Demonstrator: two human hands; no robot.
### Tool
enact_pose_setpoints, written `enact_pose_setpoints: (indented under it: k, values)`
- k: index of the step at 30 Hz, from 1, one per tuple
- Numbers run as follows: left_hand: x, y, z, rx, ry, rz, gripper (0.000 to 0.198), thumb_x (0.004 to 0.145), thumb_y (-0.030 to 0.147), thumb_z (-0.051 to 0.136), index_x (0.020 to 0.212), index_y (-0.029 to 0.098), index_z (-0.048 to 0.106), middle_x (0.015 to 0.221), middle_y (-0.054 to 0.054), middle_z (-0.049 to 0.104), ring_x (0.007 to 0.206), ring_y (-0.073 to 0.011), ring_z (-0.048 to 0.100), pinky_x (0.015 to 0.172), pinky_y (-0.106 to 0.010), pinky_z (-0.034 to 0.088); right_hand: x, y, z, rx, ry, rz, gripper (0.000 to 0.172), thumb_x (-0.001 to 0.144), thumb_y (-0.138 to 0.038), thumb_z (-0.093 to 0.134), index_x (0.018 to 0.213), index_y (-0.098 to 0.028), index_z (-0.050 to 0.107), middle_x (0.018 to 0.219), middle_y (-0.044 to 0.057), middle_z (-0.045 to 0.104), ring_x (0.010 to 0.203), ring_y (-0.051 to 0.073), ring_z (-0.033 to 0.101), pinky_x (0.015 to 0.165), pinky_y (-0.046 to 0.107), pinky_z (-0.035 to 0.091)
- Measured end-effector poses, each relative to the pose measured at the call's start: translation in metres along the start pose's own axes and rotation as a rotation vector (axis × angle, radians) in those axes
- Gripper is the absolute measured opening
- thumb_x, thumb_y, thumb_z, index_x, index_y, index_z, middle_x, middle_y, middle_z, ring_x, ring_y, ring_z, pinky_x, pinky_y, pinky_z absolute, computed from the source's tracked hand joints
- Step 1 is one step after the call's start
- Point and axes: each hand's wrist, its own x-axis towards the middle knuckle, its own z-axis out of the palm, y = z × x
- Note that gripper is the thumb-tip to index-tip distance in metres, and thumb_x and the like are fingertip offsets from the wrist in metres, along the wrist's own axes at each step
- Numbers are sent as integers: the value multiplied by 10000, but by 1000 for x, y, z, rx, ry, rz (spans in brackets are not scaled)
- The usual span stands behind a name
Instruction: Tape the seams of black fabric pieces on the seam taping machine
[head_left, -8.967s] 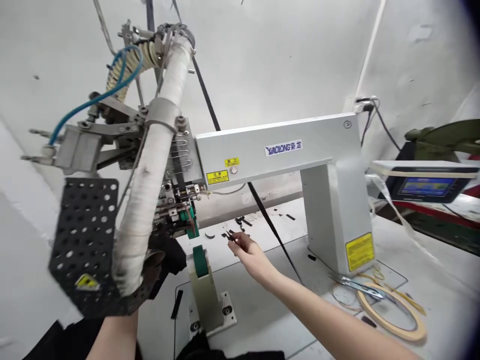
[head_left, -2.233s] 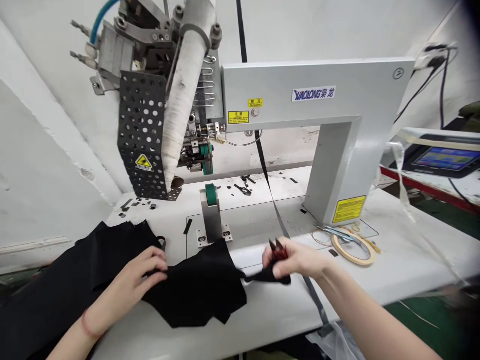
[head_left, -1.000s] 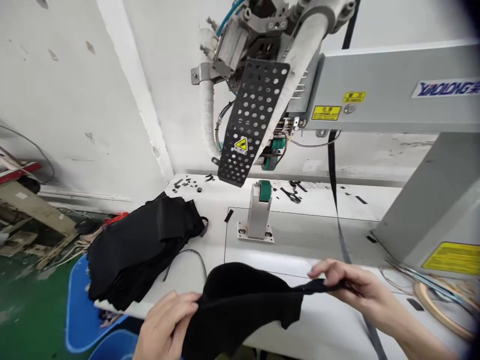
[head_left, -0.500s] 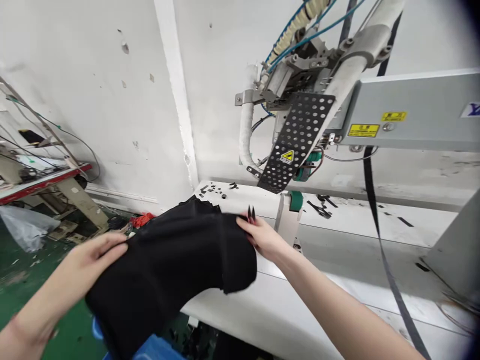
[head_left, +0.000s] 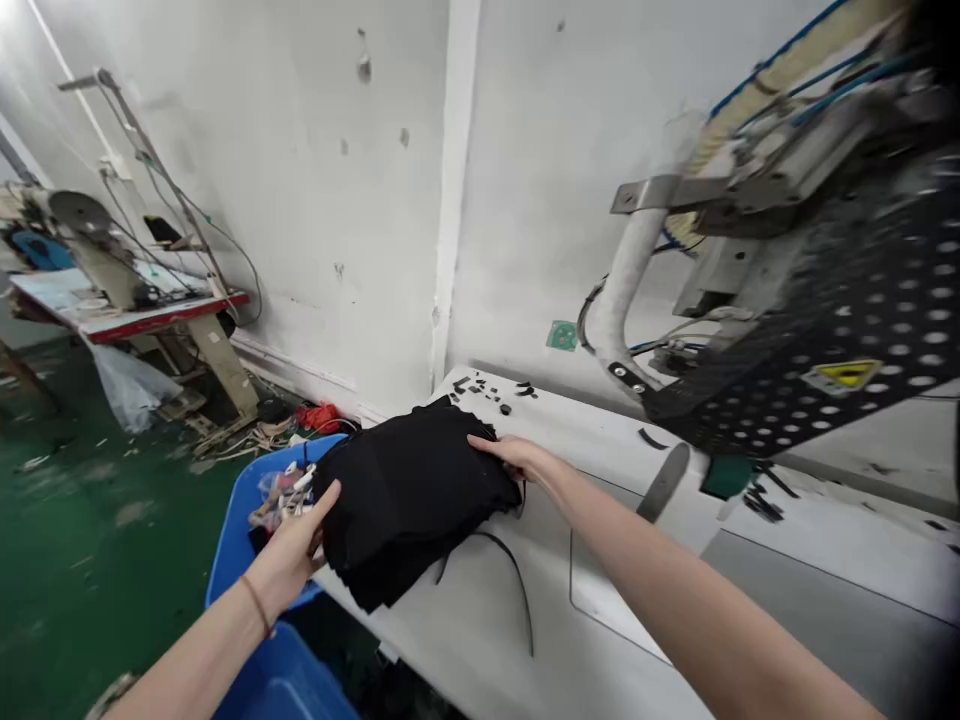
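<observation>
A stack of black fabric pieces (head_left: 420, 470) lies at the left end of the white worktable, partly overhanging its front edge. My left hand (head_left: 296, 550) grips the stack's near left side, thumb on top and fingers tucked beneath. On the far right edge, my right hand (head_left: 517, 455) is closed on the fabric with its thumb on top; its other fingers are mostly hidden. A thin black strip (head_left: 517, 575) trails from the stack across the table. The small pointed snips seen earlier in my right hand do not show now.
A machine with a perforated black guard (head_left: 847, 330) overhangs the worktable (head_left: 525, 640) at right. Black scraps (head_left: 487, 388) lie at the back. Blue bins (head_left: 232, 540) stand at left, one holding odds and ends. A sewing table (head_left: 150, 315) is farther left.
The view has swung left. The fabric, held up and draped between my hands before, now lies flatter on a stack on the table. The snips have gone out of sight.
</observation>
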Motion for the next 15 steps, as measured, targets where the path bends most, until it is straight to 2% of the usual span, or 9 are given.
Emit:
enact_pose_setpoints:
  k: [2,4,6,8,12,15]
  values:
    - [2,2,8,-51,4,-27,540,590,488,772,1007,166,655,1046,-126,683,833,-195,654,482,-198,465,8,-1,6,-20,-58,36,579,455,-544,824,791,-118,620,550,40,593,488,157,518,428,258,374]
    - [9,2,15,-93,-6,-13,506,539,373,831,951,127,670,1020,-160,689,832,-238,667,538,-256,519,10,-2,10,-12,-108,42,527,492,-499,827,803,-123,627,631,82,652,566,188,583,471,276,436]
    - [17,-3,19,-177,22,53,530,513,276,853,978,126,647,1026,-161,687,823,-253,676,651,-336,559,5,0,10,14,-155,16,490,550,-464,810,860,-128,634,764,113,696,666,205,630,540,289,489]
    - [20,-14,20,-272,97,133,609,508,208,857,1054,141,595,1062,-145,675,828,-231,678,744,-367,558,-5,4,11,44,-208,-25,451,607,-423,782,926,-140,636,900,120,707,753,206,652,611,289,517]
    - [13,-40,8,-449,259,180,793,556,157,832,1241,195,434,1070,-103,660,799,-176,676,781,-357,547,-33,3,26,174,-281,-151,382,625,-315,765,953,-155,651,988,109,708,817,221,665,692,306,536]
    - [1,-64,-14,-579,228,116,619,651,207,770,1201,191,486,1011,-80,678,800,-186,678,788,-365,546,-68,-15,54,258,-368,-200,374,582,-278,782,918,-158,669,955,91,720,813,237,673,723,331,546]
